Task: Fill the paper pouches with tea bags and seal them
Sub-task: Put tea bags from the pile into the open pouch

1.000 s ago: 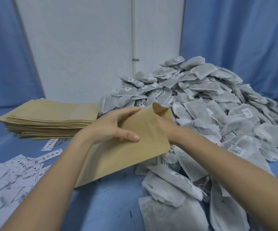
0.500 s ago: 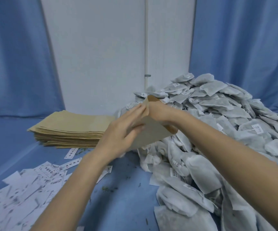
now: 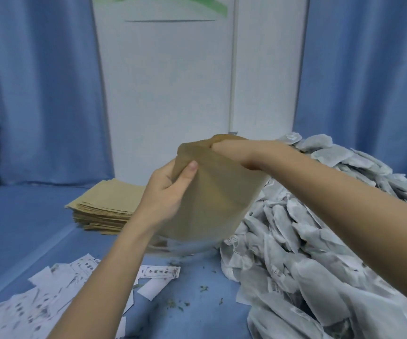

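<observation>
A brown paper pouch point(image 3: 217, 196) hangs in the air in front of me, its mouth at the top and its body bulging. My left hand point(image 3: 167, 189) grips its left edge, thumb on the front face. My right hand point(image 3: 227, 149) reaches into the open mouth; its fingers are hidden inside the pouch. A large heap of grey-white tea bags point(image 3: 319, 228) covers the table on the right. A stack of flat brown pouches point(image 3: 104, 206) lies behind my left arm.
Loose white paper labels point(image 3: 51, 297) are scattered over the blue table point(image 3: 21, 221) at lower left, with tea crumbs near the middle. A white panel and blue curtains stand behind the table.
Both hands have lifted the pouch higher and turned it upright. My right hand has gone deeper into the mouth, and the pouch has puffed out.
</observation>
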Demonstrator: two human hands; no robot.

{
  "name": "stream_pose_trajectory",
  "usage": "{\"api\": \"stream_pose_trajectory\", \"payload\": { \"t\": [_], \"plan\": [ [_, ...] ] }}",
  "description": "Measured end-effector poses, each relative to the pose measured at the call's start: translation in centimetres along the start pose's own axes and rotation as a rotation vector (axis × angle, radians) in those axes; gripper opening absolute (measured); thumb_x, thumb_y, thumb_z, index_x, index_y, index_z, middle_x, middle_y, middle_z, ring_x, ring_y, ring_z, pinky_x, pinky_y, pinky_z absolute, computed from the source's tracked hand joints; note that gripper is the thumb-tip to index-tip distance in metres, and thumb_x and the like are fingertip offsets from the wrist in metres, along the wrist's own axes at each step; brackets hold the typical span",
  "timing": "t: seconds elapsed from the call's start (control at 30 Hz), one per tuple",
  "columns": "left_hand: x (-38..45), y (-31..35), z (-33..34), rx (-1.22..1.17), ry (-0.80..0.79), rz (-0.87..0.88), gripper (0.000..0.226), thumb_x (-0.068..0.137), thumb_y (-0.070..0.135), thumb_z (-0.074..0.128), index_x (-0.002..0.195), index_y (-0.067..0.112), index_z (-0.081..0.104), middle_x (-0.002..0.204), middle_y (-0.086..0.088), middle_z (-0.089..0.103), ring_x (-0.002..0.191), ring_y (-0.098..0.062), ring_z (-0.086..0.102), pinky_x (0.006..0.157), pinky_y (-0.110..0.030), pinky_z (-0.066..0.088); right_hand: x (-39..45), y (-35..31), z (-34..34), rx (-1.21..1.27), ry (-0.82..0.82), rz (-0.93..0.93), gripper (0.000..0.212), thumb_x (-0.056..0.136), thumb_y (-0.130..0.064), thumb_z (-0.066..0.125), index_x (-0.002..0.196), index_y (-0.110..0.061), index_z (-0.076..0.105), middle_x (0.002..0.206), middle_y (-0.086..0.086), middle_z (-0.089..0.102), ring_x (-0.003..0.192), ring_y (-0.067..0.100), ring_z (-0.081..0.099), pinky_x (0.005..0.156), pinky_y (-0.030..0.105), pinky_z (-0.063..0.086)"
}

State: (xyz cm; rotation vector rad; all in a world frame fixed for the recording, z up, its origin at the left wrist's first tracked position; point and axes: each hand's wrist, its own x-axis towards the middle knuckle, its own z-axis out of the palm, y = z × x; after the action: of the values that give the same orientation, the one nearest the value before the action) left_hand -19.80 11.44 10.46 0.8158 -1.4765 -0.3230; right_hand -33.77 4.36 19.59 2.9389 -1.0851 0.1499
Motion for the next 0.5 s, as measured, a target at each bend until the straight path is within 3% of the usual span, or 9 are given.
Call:
{"api": "stream_pose_trajectory", "payload": {
  "t": [0.03,0.1,0.13,0.2,0.23,0.3,0.37,0.43,0.5],
  "plan": [
    [0.2,0.0,-0.1,-0.030,0.008,0.001,0.015,0.088,0.031,0.051,0.084,0.030,0.065,0.074,0.026,0.068,0.070,0.013,0.060,0.062,-0.005,0.043,0.4,-0.1,0.0,-0.036,-0.025,0.005,0.018,0.096,-0.024,0.040,0.086,-0.026,0.054,0.102,-0.010,0.055,0.101,0.016,0.048,0.087,0.028,0.035],
    [0.2,-0.3,-0.5,-0.073,0.035,-0.011,0.017,0.089,0.030,0.051,0.083,0.028,0.066,0.073,0.023,0.068,0.069,0.010,0.060,0.061,-0.007,0.045,0.9,-0.3,-0.1,-0.089,-0.087,0.015,0.025,0.099,-0.026,0.034,0.113,-0.019,0.054,0.125,0.000,0.051,0.117,0.018,0.045,0.098,0.031,0.034],
    [0.2,-0.5,-0.7,-0.095,0.055,-0.031,0.019,0.091,0.028,0.051,0.083,0.027,0.067,0.073,0.021,0.069,0.069,0.009,0.061,0.060,-0.008,0.045,0.7,-0.4,-0.3,-0.056,-0.108,0.001,0.023,0.099,-0.021,0.035,0.108,-0.018,0.055,0.119,-0.002,0.054,0.111,0.013,0.049,0.095,0.028,0.035],
    [0.4,-0.7,-1.0,-0.137,0.088,-0.086,0.020,0.095,0.026,0.050,0.085,0.025,0.067,0.076,0.019,0.070,0.071,0.006,0.063,0.060,-0.010,0.047,-0.1,-0.3,-1.0,0.070,-0.084,-0.075,0.024,0.094,-0.006,0.041,0.083,-0.019,0.057,0.086,-0.015,0.059,0.079,-0.005,0.054,0.076,0.017,0.038],
    [0.6,-0.8,-1.2,-0.145,0.099,-0.103,0.020,0.095,0.026,0.050,0.087,0.025,0.067,0.078,0.019,0.071,0.072,0.006,0.064,0.061,-0.010,0.047,-0.5,0.0,-1.6,0.151,-0.031,-0.098,0.026,0.093,-0.005,0.045,0.080,-0.022,0.059,0.074,-0.023,0.060,0.067,-0.012,0.052,0.069,0.010,0.039],
    [1.3,-0.6,-1.5,-0.137,0.113,-0.115,0.019,0.096,0.027,0.050,0.088,0.026,0.067,0.079,0.019,0.071,0.074,0.006,0.064,0.062,-0.010,0.047,-1.4,0.7,-2.4,0.271,0.141,-0.102,0.020,0.093,-0.025,0.053,0.082,-0.031,0.068,0.068,-0.027,0.064,0.064,-0.016,0.054,0.064,0.004,0.040],
    [2.2,-0.4,-1.6,-0.143,0.143,-0.126,0.018,0.096,0.028,0.051,0.088,0.025,0.067,0.080,0.019,0.071,0.075,0.006,0.064,0.062,-0.011,0.048,-2.1,1.5,-3.2,0.288,0.284,-0.048,0.038,0.089,-0.053,0.050,0.061,-0.033,0.067,0.053,-0.019,0.055,0.053,-0.006,0.049,0.052,0.007,0.035],
    [3.0,-0.2,-1.7,-0.182,0.169,-0.148,0.017,0.096,0.028,0.051,0.089,0.025,0.067,0.082,0.016,0.072,0.077,0.002,0.066,0.064,-0.014,0.051,-2.8,2.2,-3.6,0.265,0.359,-0.011,0.063,0.079,-0.071,0.044,0.040,-0.022,0.037,0.042,-0.011,0.027,0.040,0.006,0.027,0.038,0.015,0.017],
    [3.9,0.2,-1.7,-0.226,0.177,-0.166,0.017,0.096,0.027,0.052,0.090,0.024,0.067,0.085,0.013,0.073,0.081,-0.002,0.067,0.069,-0.018,0.053,-3.5,2.5,-4.2,0.275,0.418,-0.059,0.064,0.068,-0.074,0.049,0.048,-0.022,0.018,0.048,-0.010,0.014,0.045,0.010,0.014,0.042,0.021,0.007]
  ]
}}
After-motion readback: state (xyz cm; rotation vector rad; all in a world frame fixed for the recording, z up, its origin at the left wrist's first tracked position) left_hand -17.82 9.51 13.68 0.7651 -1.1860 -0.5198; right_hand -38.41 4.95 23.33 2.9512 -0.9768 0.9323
